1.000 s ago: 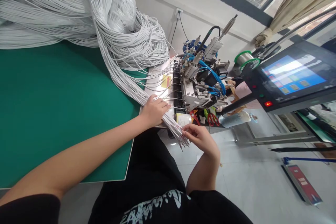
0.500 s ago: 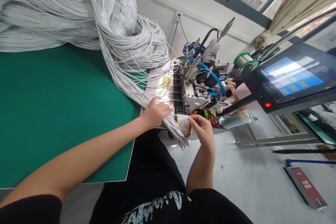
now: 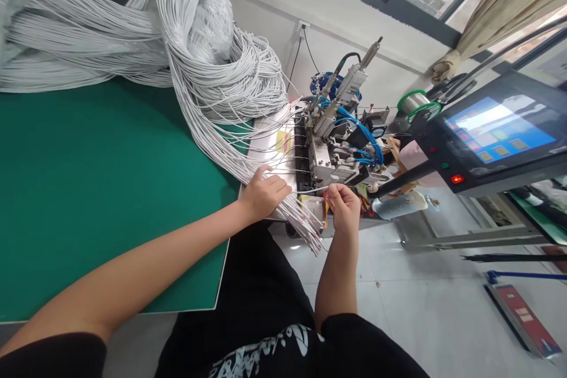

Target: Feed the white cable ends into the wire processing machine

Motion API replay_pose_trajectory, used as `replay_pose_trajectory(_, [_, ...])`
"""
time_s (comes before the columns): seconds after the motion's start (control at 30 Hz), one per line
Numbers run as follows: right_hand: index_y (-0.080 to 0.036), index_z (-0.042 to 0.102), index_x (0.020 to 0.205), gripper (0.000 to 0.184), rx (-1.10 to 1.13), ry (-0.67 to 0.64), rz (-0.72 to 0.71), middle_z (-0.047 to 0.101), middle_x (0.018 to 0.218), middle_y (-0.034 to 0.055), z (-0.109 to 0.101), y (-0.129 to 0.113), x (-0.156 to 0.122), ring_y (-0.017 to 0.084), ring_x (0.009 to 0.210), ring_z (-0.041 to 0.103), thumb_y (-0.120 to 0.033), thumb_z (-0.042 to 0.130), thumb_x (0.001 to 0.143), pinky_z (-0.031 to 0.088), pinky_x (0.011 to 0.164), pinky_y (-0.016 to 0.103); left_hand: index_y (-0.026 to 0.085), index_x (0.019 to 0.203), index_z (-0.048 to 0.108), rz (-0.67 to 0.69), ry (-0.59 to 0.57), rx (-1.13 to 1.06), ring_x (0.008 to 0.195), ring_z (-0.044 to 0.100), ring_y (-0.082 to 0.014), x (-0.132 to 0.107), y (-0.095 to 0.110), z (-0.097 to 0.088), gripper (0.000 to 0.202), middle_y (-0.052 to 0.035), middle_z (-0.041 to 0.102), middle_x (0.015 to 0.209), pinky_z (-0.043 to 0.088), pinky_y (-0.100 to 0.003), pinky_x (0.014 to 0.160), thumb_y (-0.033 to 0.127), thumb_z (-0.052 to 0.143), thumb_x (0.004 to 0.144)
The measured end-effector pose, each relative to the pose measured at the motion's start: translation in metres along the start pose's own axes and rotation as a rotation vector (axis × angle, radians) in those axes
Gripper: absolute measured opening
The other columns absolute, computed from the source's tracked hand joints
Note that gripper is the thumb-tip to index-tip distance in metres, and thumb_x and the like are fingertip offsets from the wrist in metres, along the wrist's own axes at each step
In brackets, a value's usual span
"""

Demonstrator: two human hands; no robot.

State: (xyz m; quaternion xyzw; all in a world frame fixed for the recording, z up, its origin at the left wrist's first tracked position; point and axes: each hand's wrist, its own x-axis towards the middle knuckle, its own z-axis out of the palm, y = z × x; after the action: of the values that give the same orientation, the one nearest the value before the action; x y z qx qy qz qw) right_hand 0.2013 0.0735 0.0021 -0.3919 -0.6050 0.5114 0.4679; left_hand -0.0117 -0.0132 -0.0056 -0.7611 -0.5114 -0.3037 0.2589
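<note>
Head view: one wire (image 3: 312,191) is pinched between fingertips of the right hand (image 3: 344,208), the bundle (image 3: 302,222) being clasped beneath curled fingers of the left hand (image 3: 264,195).

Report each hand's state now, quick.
Left hand: closed over the bundle of white wires.
Right hand: closed, fingertips pinching a single white wire.

Cables (image 3: 177,53) lay along the far side of the counter (image 3: 110,177). The machine (image 3: 323,156) stood right of them, the monitor (image 3: 500,130) farther right.
</note>
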Motion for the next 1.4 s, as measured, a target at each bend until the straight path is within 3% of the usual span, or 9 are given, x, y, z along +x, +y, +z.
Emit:
replay_pose_trajectory(0.2, [-0.019, 0.057, 0.071, 0.029, 0.019, -0.071, 0.01, 0.047, 0.057, -0.0041, -0.002, 0.001, 0.005, 0.005, 0.041, 0.026, -0.046, 0.067, 0.079, 0.018, 0.039, 0.022, 0.019, 0.092, 0.065, 0.032, -0.053, -0.005, 0.071, 0.056, -0.0145, 0.001, -0.002, 0.0, 0.025, -0.0006, 0.064, 0.074, 0.035, -0.034, 0.087, 0.015, 0.04, 0.095])
replay_pose_trajectory(0.4, [-0.017, 0.06, 0.07, 0.022, -0.484, -0.051, -0.073, 0.051, 0.059, -0.0013, -0.011, 0.006, 0.01, 0.012, 0.055, 0.043, -0.037, 0.062, 0.078, 0.033, 0.053, 0.024, 0.023, 0.102, 0.065, 0.029, -0.074, 0.01, 0.076, 0.056, -0.0157, 0.002, -0.001, 0.002, 0.028, -0.0007, 0.065, 0.079, 0.034, -0.035, 0.087, 0.013, 0.041, 0.094])
replay_pose_trajectory(0.57, [-0.017, 0.058, 0.068, 0.024, -0.589, -0.084, -0.105, 0.046, 0.058, -0.0023, -0.011, 0.011, 0.015, 0.012, 0.057, 0.04, -0.037, 0.056, 0.082, 0.031, 0.055, 0.025, 0.022, 0.103, 0.066, -0.011, -0.094, -0.007, 0.079, 0.056, -0.0174, 0.001, 0.001, 0.004, 0.023, -0.0029, 0.065, 0.084, 0.032, -0.038, 0.089, 0.019, 0.047, 0.091])
replay_pose_trajectory(0.77, [-0.018, 0.054, 0.064, 0.025, -0.478, -0.124, -0.051, 0.041, 0.058, -0.0032, -0.012, 0.023, 0.025, 0.012, 0.057, 0.037, -0.036, 0.056, 0.081, 0.029, 0.055, 0.025, 0.019, 0.109, 0.066, -0.067, -0.164, -0.029, 0.085, 0.058, -0.0211, 0.0, 0.0, 0.003, 0.028, -0.0061, 0.066, 0.094, 0.031, -0.041, 0.088, 0.023, 0.053, 0.085])
replay_pose_trajectory(1.0, [-0.02, 0.047, 0.061, 0.023, -0.028, -0.053, 0.186, 0.036, 0.055, -0.0058, -0.002, 0.045, 0.025, 0.01, 0.051, 0.03, -0.037, 0.061, 0.069, 0.023, 0.05, 0.024, 0.02, 0.109, 0.068, -0.118, -0.252, -0.07, 0.085, 0.057, -0.0223, 0.0, 0.0, 0.004, 0.032, -0.007, 0.067, 0.094, 0.029, -0.042, 0.087, 0.019, 0.058, 0.078])
replay_pose_trajectory(1.4, [-0.02, 0.048, 0.062, 0.035, -0.068, 0.013, 0.173, 0.039, 0.055, -0.0056, -0.007, 0.05, 0.013, 0.01, 0.05, 0.033, -0.049, 0.064, 0.074, 0.027, 0.048, 0.023, 0.019, 0.105, 0.068, -0.132, -0.239, -0.07, 0.086, 0.058, -0.0231, -0.002, -0.001, 0.007, 0.037, -0.0068, 0.067, 0.092, 0.031, -0.042, 0.086, 0.011, 0.057, 0.071])
